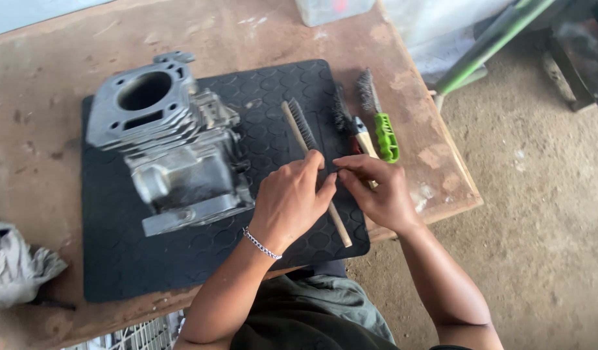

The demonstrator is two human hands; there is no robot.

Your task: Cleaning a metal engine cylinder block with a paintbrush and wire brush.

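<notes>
While the wooden workbench (46,78) carries a black rubber mat (117,259), an engine cylinder block (172,149) rests on the mat's left half. Right of it, the left hand (289,201) and right hand (377,188) meet over a wooden-handled wire brush (305,136), fingertips pinched together; what they pinch cannot be made out.
</notes>
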